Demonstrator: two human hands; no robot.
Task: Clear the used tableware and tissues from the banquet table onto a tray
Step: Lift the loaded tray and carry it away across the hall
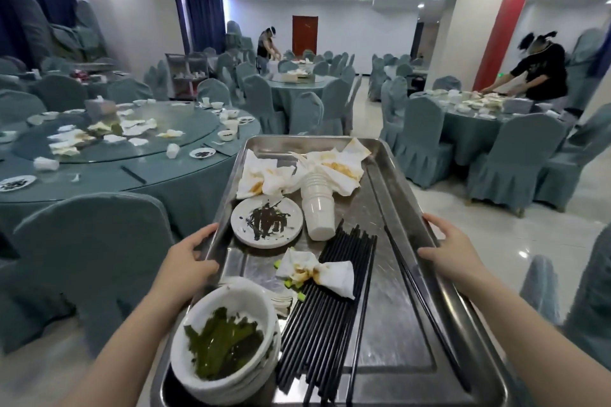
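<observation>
The worktop point(158, 172) at ten o'clock still carries tissues and dishes. The steel tray point(390, 291), at centre, is gripped on its long rims by left hand point(193, 253) and right hand point(449, 243). Best kept level: stacked bowls point(228, 337) at six o'clock, cup stack point(317, 205) and loose chopsticks point(334, 301) could slide.

One head-worn wide-angle camera looks forward and down, close over the tray point(390, 274), the hall stretching beyond it.
</observation>
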